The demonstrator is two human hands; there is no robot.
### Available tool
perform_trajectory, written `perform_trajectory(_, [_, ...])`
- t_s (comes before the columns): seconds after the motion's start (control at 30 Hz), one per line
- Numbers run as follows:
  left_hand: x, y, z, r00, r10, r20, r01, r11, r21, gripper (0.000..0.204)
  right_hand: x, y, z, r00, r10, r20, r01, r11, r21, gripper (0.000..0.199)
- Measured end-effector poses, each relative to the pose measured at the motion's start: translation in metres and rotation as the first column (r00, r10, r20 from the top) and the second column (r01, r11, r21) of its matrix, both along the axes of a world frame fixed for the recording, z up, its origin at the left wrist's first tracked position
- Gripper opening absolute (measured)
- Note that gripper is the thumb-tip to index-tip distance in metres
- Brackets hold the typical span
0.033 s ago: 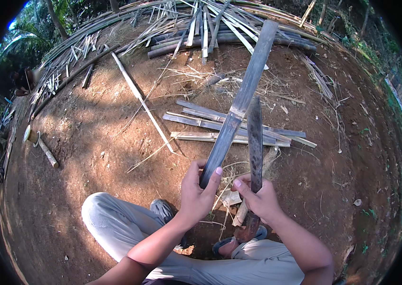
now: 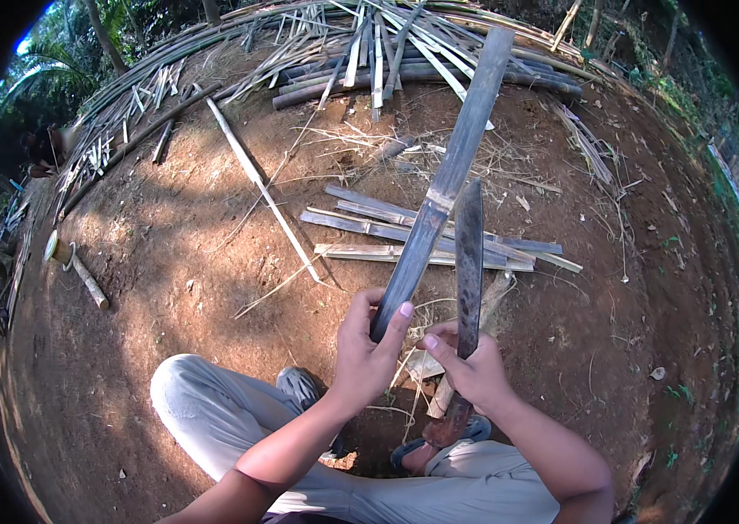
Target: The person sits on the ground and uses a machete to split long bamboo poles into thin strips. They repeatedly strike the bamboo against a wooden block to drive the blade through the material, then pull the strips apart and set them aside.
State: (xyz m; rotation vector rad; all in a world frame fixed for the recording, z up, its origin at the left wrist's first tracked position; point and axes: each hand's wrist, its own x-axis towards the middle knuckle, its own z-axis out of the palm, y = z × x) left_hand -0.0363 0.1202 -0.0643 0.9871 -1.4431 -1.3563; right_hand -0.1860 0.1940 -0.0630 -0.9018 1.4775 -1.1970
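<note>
My left hand [image 2: 369, 349] is closed around the lower end of a long split bamboo strip [image 2: 461, 140], dark grey with a pale node. The strip slants up and to the right. My right hand [image 2: 473, 371] grips a machete [image 2: 469, 253] low on its dark, stained blade, which points upward. Its reddish-brown handle hangs below the hand, near my sandalled foot. In this view the blade's upper part lies close beside the strip; whether they touch I cannot tell. Beyond my hands, several split bamboo strips [image 2: 369, 225] lie crossed on the ground.
Bamboo poles and split lengths [image 2: 387, 74] are heaped at the back. One long pale stick [image 2: 256, 175] lies left of centre. A mallet-like wooden piece [image 2: 86, 279] rests at far left. Thin shavings [image 2: 343, 135] litter the brown soil. A person [image 2: 44, 150] is at the far left edge.
The machete's handle end has swung slightly left, and my right hand has shifted a little left. The bamboo strip has tilted very slightly; my left hand has moved barely up and right.
</note>
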Motion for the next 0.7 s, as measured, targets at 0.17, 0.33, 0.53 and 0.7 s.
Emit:
perform_trajectory(0.17, [-0.025, -0.008, 0.013, 0.965, 0.097, -0.243, -0.102, 0.995, -0.006, 0.019, 0.027, 0.007, 0.009, 0.927, 0.019, 0.375, -0.061, 0.993, 0.1, 0.032])
perform_trajectory(0.33, [-0.01, -0.012, 0.024, 0.978, 0.126, -0.168, -0.145, 0.984, -0.105, 0.023, 0.031, 0.004, -0.005, 0.885, 0.114, 0.451, -0.181, 0.977, 0.108, 0.027])
perform_trajectory(0.53, [0.082, -0.008, 0.049, 0.892, 0.439, -0.107, -0.45, 0.842, -0.296, 0.038, 0.024, -0.019, 0.006, 0.945, 0.147, 0.292, -0.148, 0.989, -0.019, 0.025])
perform_trajectory(0.7, [0.185, 0.04, 0.069, 0.079, 0.899, 0.431, -0.158, 0.439, -0.885, 0.064, 0.009, -0.021, 0.007, 0.969, 0.054, 0.243, -0.039, 0.997, -0.066, 0.026])
